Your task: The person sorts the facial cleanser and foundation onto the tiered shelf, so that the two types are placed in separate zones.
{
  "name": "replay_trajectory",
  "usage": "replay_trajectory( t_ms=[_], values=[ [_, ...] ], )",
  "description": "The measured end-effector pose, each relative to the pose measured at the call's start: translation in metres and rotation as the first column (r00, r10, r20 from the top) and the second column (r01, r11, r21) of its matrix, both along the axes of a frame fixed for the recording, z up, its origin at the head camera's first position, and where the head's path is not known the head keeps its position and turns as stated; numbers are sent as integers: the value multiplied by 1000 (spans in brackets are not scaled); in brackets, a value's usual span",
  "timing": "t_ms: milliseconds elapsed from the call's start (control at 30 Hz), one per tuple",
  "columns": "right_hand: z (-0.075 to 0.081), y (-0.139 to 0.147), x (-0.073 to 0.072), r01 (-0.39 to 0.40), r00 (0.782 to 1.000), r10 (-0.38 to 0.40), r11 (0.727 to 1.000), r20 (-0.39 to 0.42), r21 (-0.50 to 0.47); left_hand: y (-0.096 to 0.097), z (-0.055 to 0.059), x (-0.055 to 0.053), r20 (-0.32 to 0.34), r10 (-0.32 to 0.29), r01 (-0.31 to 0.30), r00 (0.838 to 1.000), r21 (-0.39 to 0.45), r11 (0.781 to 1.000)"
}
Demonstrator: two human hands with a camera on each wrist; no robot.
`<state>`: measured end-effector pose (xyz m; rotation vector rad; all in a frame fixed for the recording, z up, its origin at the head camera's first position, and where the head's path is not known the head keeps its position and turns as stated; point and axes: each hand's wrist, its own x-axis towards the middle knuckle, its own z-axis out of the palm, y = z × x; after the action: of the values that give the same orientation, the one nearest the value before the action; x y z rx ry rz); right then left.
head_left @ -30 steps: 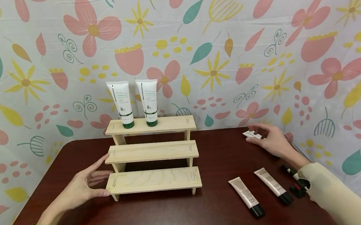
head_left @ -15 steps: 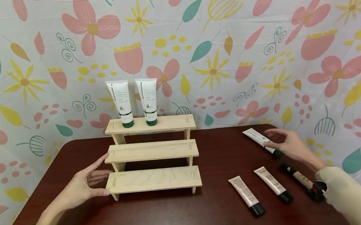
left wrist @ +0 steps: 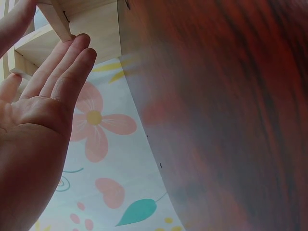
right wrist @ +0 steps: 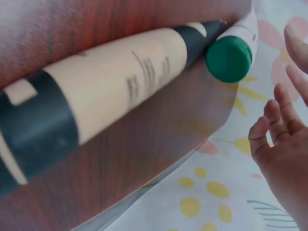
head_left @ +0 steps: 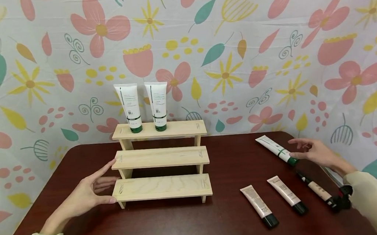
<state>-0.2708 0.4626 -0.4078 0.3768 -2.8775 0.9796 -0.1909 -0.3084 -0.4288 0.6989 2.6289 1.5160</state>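
White tube [head_left: 273,147] lies on the desk [head_left: 223,218] just beside the right hand [head_left: 318,156], whose loosely bent fingers hold nothing; the left hand [head_left: 81,196], fingers extended, touches the wooden rack's [head_left: 160,157] left side.

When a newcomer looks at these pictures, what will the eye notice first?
Probably the pale wooden three-step stand, left of centre in the head view, with two white, green-capped tubes upright on its top step. The white flower-printed backdrop dominates behind it. In the right wrist view, a slim beige-and-black tube fills the foreground.
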Motion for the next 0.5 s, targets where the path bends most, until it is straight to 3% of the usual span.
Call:
replay_trajectory(
  t_ms=[167, 500],
  values=[
    [1, 4, -8, 22, 994, -27, 998, 102, 54, 1, 0, -3, -6, 5, -5, 1000, -16, 1000],
    [2, -1, -33, 4, 980, -24, 995, 200, 98, 1, 0, 0, 3, 9, -9, 1000, -10, 1000]
  ],
)
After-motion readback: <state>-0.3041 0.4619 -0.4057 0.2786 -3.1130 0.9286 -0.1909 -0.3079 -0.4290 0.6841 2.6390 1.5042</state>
